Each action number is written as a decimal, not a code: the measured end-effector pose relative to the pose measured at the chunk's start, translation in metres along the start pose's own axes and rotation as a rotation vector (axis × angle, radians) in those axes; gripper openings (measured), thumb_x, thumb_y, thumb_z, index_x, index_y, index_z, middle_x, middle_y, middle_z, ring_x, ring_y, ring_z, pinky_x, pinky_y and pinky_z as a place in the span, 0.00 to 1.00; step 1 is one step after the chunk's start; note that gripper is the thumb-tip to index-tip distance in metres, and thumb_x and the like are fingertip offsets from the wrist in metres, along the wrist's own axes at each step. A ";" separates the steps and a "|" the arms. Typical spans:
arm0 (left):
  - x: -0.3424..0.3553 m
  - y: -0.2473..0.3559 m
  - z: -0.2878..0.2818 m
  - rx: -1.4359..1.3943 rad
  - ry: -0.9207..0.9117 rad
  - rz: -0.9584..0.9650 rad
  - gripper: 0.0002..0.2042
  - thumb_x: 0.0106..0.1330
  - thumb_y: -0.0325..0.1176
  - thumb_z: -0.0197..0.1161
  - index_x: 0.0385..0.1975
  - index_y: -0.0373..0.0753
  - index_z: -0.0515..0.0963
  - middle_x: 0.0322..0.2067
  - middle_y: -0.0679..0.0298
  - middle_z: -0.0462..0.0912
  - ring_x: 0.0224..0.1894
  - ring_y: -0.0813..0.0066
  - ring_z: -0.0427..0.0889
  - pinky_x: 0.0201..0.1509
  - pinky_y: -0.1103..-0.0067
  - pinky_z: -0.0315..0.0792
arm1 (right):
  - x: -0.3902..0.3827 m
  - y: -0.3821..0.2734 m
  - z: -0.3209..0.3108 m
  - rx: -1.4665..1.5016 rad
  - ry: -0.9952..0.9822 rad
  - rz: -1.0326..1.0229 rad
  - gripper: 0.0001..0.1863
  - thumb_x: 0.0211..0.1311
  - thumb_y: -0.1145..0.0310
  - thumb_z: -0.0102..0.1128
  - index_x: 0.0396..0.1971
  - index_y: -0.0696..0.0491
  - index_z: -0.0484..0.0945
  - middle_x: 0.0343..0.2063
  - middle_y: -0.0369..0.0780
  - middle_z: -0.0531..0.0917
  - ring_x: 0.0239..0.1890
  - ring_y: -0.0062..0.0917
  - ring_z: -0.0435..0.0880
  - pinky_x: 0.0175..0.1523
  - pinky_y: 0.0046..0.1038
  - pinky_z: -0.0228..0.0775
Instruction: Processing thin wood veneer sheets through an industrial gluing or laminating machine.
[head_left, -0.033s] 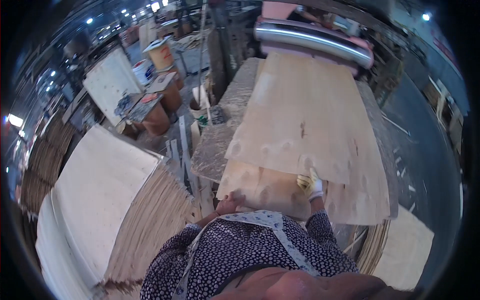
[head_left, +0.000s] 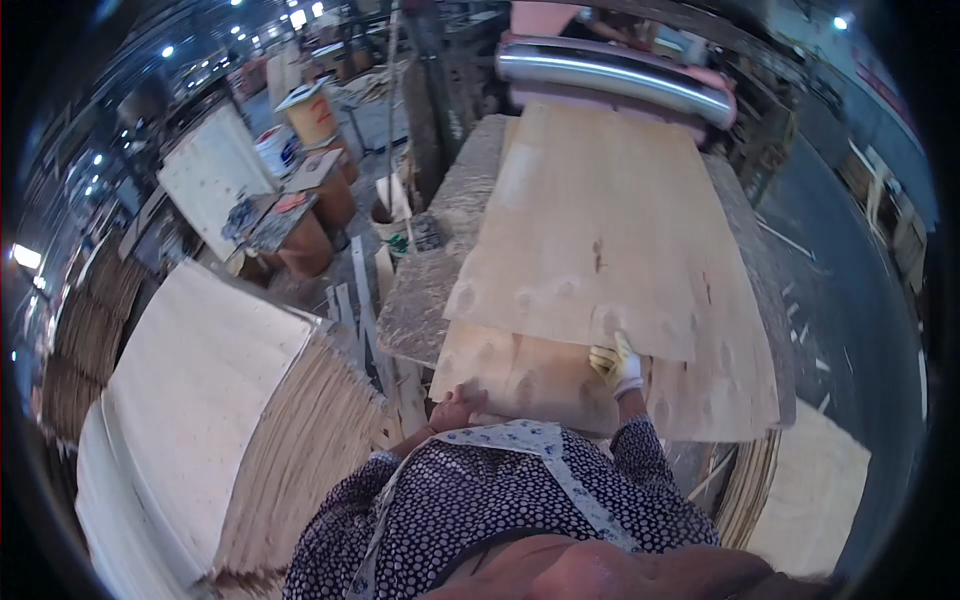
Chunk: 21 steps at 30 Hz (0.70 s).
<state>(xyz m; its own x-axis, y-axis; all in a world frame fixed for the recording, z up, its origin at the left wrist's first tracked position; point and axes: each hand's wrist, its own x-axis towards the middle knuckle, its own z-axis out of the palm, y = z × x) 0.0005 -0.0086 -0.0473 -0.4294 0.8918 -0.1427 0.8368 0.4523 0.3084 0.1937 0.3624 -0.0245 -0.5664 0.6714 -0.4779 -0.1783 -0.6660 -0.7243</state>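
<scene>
Tan, knot-marked upper sheet of thin wood veneer (head_left: 600,220) lies directly ahead of the right hand (head_left: 618,366), which wears a white glove with yellow fingers. Its near edge passes right at the fingertips: one finger stretches forward onto the sheet by a round knot mark, while the others curl just to the left. Whether those fingers are pinched together on the edge or merely rest against it, I cannot tell. From the grip, the sheet runs away, narrowing in the view, to a shiny silver metal roller with pink parts (head_left: 615,80) at the far end.

Beneath and to the left of the gloved hand shows a warm tan lower veneer sheet (head_left: 545,375). At its near left corner, left of and closer to the body than the glove, is the bare left hand (head_left: 458,410); its fingers lie at the sheet's edge, and I cannot tell whether they close on it. More tan veneer spreads to the right of the gloved grip.

Under the sheets is a rough, mottled grey-brown worktable (head_left: 415,310), its bare strip ahead and left of both hands. Farther left stands a thick stack of pale veneer sheets (head_left: 205,380); a lower pale veneer stack (head_left: 815,485) sits to the right of the glove, nearer the body. Well beyond the left hand are brown rounded containers (head_left: 305,245) and a yellow lidded drum (head_left: 312,118).
</scene>
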 end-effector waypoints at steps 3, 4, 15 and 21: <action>0.005 0.005 -0.006 0.006 -0.057 -0.025 0.36 0.56 0.54 0.66 0.68 0.66 0.63 0.58 0.49 0.62 0.50 0.43 0.76 0.51 0.57 0.78 | 0.005 -0.005 -0.002 0.002 -0.089 0.019 0.28 0.70 0.45 0.51 0.55 0.53 0.72 0.37 0.53 0.86 0.31 0.38 0.86 0.40 0.38 0.80; 0.006 0.006 -0.006 0.008 -0.058 -0.027 0.36 0.56 0.54 0.66 0.68 0.66 0.63 0.58 0.49 0.62 0.50 0.43 0.76 0.51 0.57 0.78 | 0.003 -0.007 -0.002 0.014 -0.082 0.014 0.28 0.70 0.45 0.51 0.55 0.53 0.72 0.37 0.53 0.86 0.31 0.38 0.86 0.40 0.38 0.80; 0.010 0.011 -0.009 0.031 -0.057 -0.017 0.36 0.56 0.54 0.66 0.68 0.66 0.63 0.59 0.49 0.62 0.50 0.43 0.75 0.51 0.57 0.78 | -0.006 -0.017 0.004 -0.050 -0.003 0.020 0.29 0.70 0.43 0.49 0.49 0.56 0.77 0.35 0.50 0.87 0.28 0.34 0.84 0.42 0.37 0.79; 0.010 0.011 -0.010 0.033 -0.055 -0.014 0.36 0.56 0.54 0.66 0.68 0.66 0.63 0.59 0.49 0.62 0.51 0.43 0.75 0.51 0.57 0.78 | -0.009 -0.020 0.005 -0.039 -0.008 0.025 0.27 0.71 0.44 0.50 0.47 0.55 0.78 0.34 0.49 0.87 0.27 0.34 0.84 0.40 0.37 0.79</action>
<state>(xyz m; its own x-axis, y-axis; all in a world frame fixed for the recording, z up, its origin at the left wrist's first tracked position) 0.0024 0.0053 -0.0358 -0.4228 0.8842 -0.1984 0.8418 0.4643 0.2752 0.1986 0.3679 -0.0033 -0.5766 0.6520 -0.4924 -0.1322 -0.6692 -0.7313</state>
